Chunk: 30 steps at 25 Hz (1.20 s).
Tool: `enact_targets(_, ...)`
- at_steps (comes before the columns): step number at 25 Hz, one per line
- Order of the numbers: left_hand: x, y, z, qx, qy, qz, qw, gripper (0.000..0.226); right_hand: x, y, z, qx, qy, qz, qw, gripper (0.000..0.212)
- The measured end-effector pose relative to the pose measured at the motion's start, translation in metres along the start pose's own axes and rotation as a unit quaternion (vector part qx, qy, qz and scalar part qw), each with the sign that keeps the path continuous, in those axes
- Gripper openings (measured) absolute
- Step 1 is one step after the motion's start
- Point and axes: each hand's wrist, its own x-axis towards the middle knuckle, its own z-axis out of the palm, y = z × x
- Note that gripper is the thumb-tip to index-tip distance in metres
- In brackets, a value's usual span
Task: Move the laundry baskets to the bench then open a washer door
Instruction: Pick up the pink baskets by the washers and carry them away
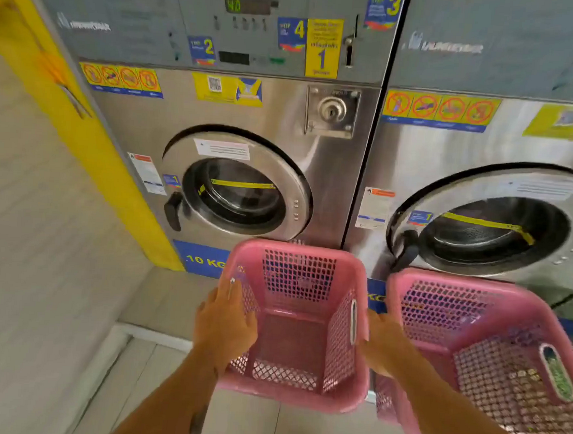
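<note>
Gripping the near-left empty pink mesh plastic basket (299,323), the left hand (224,327) curled fingers over its rim; right hand (379,345) fingers were hidden. Lifting level seemed wise.

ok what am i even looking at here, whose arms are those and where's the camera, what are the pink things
There is one picture, taken by a wide-angle camera worn on a person's head, looking forward and down. That is why the edges look bent. No robot is involved: the two bare arms are the wearer's own.

The left hand grips the left wall of an empty pink laundry basket, fingers over its rim. The right hand sits in the gap between that basket and a second pink basket; which one it grips is hard to tell.

Behind them stand two steel front-loading washers, the left washer and the right washer. Both round doors look closed. The floor is pale tile, and no bench is in view.
</note>
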Motion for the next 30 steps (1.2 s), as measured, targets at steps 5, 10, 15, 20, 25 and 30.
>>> enact_targets(5, 0.075, -0.031, 0.074, 0.021, -0.021, -0.030, 0.999, 0.079, 0.088, 0.016, 0.059, 0.036, 0.030, 0.064, 0.997, 0.090)
enact_targets(10, 0.128, -0.065, 0.147, 0.053, -0.042, -0.014, 0.998, 0.079, 0.131, 0.010, 0.092, 0.045, 0.078, 0.089, 0.992, 0.083)
enact_targets(15, 0.142, -0.104, 0.185, 0.056, -0.017, 0.054, 0.997, 0.092, 0.138, 0.007, 0.107, 0.017, 0.151, 0.105, 0.983, 0.091)
enact_targets(20, 0.115, -0.128, 0.181, 0.000, 0.008, 0.080, 0.997, 0.092, 0.106, -0.011, 0.112, 0.001, 0.124, 0.105, 0.987, 0.092)
enact_targets(25, 0.022, -0.206, 0.154, -0.065, -0.004, 0.040, 0.997, 0.089, 0.031, -0.066, 0.152, -0.046, 0.090, 0.073, 0.992, 0.089)
enact_targets(30, -0.053, -0.277, 0.137, -0.102, -0.024, -0.019, 0.994, 0.098, -0.016, -0.109, 0.224, -0.036, 0.057, 0.046, 0.997, 0.091)
